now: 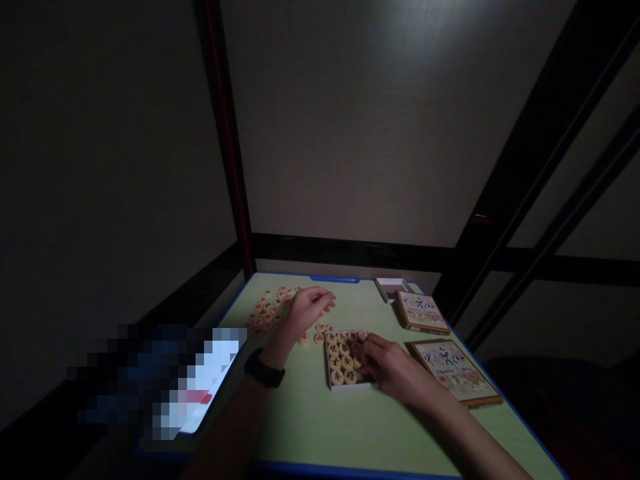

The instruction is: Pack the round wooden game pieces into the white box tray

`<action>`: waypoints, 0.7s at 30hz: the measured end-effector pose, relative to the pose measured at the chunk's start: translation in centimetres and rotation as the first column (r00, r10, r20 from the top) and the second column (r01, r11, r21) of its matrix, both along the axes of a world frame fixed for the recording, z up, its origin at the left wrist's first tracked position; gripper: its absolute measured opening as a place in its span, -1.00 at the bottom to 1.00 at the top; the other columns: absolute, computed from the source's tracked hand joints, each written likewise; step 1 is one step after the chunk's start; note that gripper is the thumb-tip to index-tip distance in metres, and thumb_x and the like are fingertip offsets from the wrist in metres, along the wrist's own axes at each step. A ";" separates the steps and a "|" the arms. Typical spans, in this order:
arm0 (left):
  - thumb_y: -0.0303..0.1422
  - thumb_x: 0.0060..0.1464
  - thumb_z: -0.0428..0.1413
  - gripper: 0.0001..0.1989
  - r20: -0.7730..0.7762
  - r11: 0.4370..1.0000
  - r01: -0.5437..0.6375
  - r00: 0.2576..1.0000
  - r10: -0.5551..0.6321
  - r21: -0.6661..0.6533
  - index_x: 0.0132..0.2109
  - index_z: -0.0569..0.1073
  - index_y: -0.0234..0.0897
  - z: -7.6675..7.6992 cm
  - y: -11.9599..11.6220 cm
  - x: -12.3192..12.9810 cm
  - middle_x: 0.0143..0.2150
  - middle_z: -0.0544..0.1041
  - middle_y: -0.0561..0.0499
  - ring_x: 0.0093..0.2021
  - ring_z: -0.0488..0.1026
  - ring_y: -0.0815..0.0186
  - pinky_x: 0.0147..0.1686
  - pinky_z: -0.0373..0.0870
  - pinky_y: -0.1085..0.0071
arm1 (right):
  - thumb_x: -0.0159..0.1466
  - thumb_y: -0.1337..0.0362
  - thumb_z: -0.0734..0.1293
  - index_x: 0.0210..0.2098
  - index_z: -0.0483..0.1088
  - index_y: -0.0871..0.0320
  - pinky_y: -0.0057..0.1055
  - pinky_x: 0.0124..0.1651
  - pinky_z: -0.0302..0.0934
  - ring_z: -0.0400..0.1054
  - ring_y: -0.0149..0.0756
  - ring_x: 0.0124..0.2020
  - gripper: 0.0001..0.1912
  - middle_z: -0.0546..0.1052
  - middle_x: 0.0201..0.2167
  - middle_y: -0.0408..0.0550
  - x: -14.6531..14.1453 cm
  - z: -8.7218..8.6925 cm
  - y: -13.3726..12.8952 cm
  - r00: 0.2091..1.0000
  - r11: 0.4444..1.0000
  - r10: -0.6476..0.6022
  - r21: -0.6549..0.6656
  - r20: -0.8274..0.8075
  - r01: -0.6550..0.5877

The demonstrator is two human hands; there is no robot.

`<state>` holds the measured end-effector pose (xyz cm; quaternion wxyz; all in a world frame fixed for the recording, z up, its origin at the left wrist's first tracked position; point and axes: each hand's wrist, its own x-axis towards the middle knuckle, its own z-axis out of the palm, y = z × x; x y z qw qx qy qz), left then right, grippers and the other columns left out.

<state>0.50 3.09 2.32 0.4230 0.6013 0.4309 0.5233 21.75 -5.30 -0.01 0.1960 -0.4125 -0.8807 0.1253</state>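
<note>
Tabletop [300, 427] is smooth pale green, rectangular, blue edging. Pieces are small round cream discs, look smooth, with dark or red characters on the faces. Shallow square tray [331, 367], thin whitish walls, sits near mid-table with discs [337, 377] laid flat in rows. Left two columns read four each, so eight, all dark characters; more to the right, some red, part hidden by the right hand, so no full count. Loose discs [267, 317] are spread over the far left of the table, well over a dozen; overlap and blur stop an exact number. A few more lie between that pile and the tray, near its far left corner. Left hand [310, 308]: over the table just right of the pile, fingers bent and close together, narrow gap at most; can't tell if there's a disc in it. One dark band [265, 370] on that wrist. Right hand [387, 363]: at the tray's right side, fingers curled down over the discs there, narrow; fingertips hidden, can't tell if it grips one. Right side of table: two flat printed boxes [425, 311], orange-brown sides, dark script on pale lids, one behind the other, plus one open white-rimmed tray with a greyish floor [395, 289] at the far edge. One lit screen [215, 373] at lower left, partly pixelated.
</note>
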 end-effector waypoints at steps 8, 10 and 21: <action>-0.27 0.01 0.09 -0.80 -0.178 0.974 -0.195 0.961 0.214 0.119 -0.37 0.53 -0.30 1.7 0.7 -4.5 -0.43 0.59 -0.02 -0.38 0.51 0.30 -0.36 0.38 0.44 | 0.18 0.53 0.27 -0.35 0.31 0.13 -0.42 -0.23 0.27 0.40 -0.27 -0.26 -0.83 0.46 -0.27 -0.03 0.6 0.0 0.0 0.997 1.000 -0.001 0.014 -0.078 0.002; -0.27 0.05 0.09 -0.80 -0.428 0.959 -0.187 0.865 0.263 0.211 -0.35 0.55 -0.28 1.4 0.1 -6.1 -0.40 0.60 -0.02 -0.31 0.53 0.26 -0.24 0.40 0.38 | 0.22 0.46 0.28 -0.35 0.31 0.12 -0.42 -0.27 0.26 0.39 -0.29 -0.32 -0.88 0.46 -0.33 -0.07 1.1 0.0 0.1 0.992 0.998 -0.035 0.042 -0.123 0.040; -0.37 0.02 0.16 -0.72 -0.886 0.979 0.201 0.457 -0.074 0.021 -0.08 0.55 -0.24 -3.2 -2.5 -6.7 -0.08 0.55 -0.07 -0.07 0.49 0.18 -0.02 0.35 0.31 | 0.36 0.20 0.23 -0.35 0.33 0.12 -0.47 -0.45 0.19 0.36 -0.35 -0.52 -0.82 0.48 -0.50 -0.12 2.4 -1.1 1.1 0.931 0.906 -0.162 0.324 -0.327 0.272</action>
